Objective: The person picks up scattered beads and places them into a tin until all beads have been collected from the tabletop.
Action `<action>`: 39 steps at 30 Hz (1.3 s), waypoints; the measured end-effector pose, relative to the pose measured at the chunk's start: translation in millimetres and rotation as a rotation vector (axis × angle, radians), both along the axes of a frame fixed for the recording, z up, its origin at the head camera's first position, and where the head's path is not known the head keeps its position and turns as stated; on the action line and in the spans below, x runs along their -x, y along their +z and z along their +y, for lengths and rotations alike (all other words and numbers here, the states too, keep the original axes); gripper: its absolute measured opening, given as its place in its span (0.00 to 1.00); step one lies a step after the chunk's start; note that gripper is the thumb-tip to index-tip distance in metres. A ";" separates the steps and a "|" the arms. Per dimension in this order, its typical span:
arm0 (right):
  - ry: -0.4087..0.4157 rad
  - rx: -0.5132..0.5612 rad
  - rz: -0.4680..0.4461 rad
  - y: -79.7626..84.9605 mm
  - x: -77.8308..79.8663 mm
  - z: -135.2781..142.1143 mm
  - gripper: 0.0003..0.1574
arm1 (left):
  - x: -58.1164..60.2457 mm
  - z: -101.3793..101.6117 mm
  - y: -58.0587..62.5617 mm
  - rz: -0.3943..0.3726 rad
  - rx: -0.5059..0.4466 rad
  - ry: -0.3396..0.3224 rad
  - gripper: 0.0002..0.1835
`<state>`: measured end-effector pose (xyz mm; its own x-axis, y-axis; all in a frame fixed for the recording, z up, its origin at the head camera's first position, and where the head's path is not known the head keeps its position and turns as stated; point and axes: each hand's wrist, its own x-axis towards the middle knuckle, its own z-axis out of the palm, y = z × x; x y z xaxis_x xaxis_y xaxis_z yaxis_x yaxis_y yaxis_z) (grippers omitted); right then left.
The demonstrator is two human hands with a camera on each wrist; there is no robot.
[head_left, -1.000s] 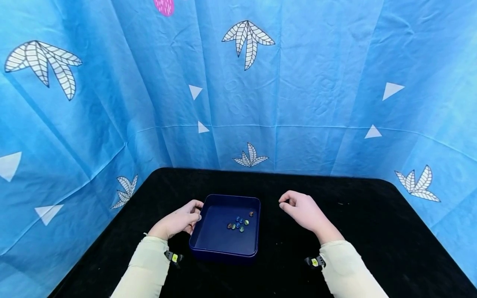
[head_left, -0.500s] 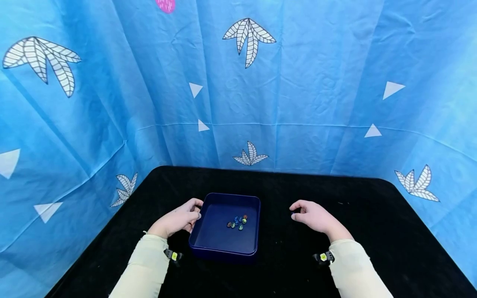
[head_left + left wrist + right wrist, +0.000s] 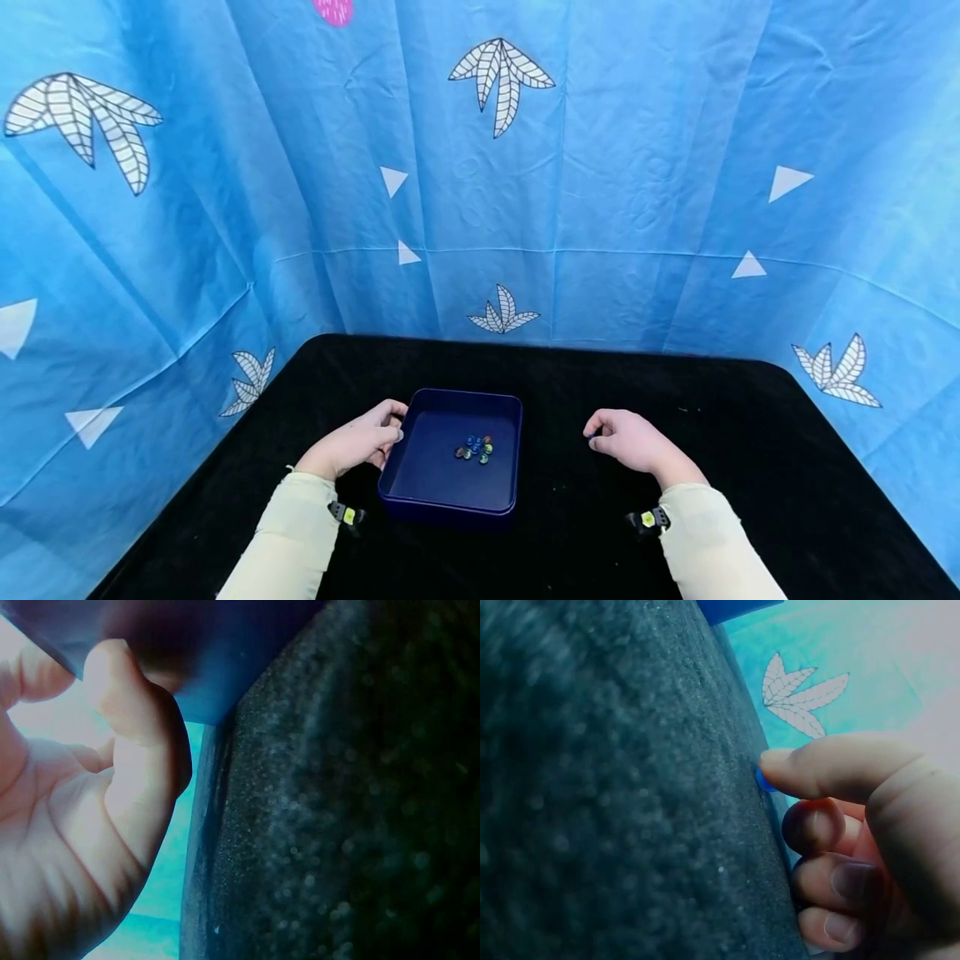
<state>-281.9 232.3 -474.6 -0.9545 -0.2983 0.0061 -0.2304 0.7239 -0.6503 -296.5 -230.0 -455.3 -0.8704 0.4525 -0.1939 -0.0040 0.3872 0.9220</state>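
A square dark blue box (image 3: 450, 492), open at the top, stands on the black table. Several glass marbles (image 3: 476, 448), some blue and others greenish or reddish brown, are bunched right of the middle on its floor. My left hand (image 3: 358, 440) holds the box at its left side, thumb near the rim; the left wrist view has that hand (image 3: 97, 787) against the blue wall. Out to the right of the box, my right hand (image 3: 633, 442) pinches a blue marble (image 3: 764, 780) between thumb and index finger, low over the cloth, with its other fingers curled under.
Black cloth (image 3: 720, 467) covers the table. A blue curtain (image 3: 622, 167) with white leaf prints hangs behind the table and along its sides. Small pale specks (image 3: 690, 409) lie on the cloth at the right.
My right hand has moved right and nearer to me, and a blue marble now shows at its fingertips. The marbles in the box have rolled closer together. The left hand keeps its hold.
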 end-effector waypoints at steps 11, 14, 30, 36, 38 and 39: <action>-0.020 0.032 0.005 -0.4 -0.4 -1.7 0.07 | 0.1 -0.7 -3.4 -0.003 0.006 0.022 0.26; -0.027 0.027 0.039 1.5 -0.8 -4.2 0.07 | -0.7 -1.7 -4.0 -0.005 0.004 0.027 0.26; -0.016 0.089 0.179 49.6 -20.2 -51.4 0.07 | 1.3 0.1 -3.3 -0.001 -0.014 0.015 0.26; 0.041 0.124 0.245 75.6 -28.4 -82.0 0.05 | -2.4 -0.1 -2.3 -0.010 -0.008 0.023 0.27; 0.064 0.123 0.266 83.2 -27.7 -92.6 0.04 | -3.2 0.0 -1.1 -0.011 -0.007 0.025 0.27; 0.076 0.119 0.272 86.3 -26.8 -97.9 0.04 | -3.3 0.0 -0.4 -0.008 -0.006 0.027 0.27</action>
<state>-255.1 134.4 -388.3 -0.8879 -0.3507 0.2978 -0.4585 0.6207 -0.6360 -293.3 -229.9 -455.7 -0.8806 0.4303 -0.1984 -0.0220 0.3811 0.9243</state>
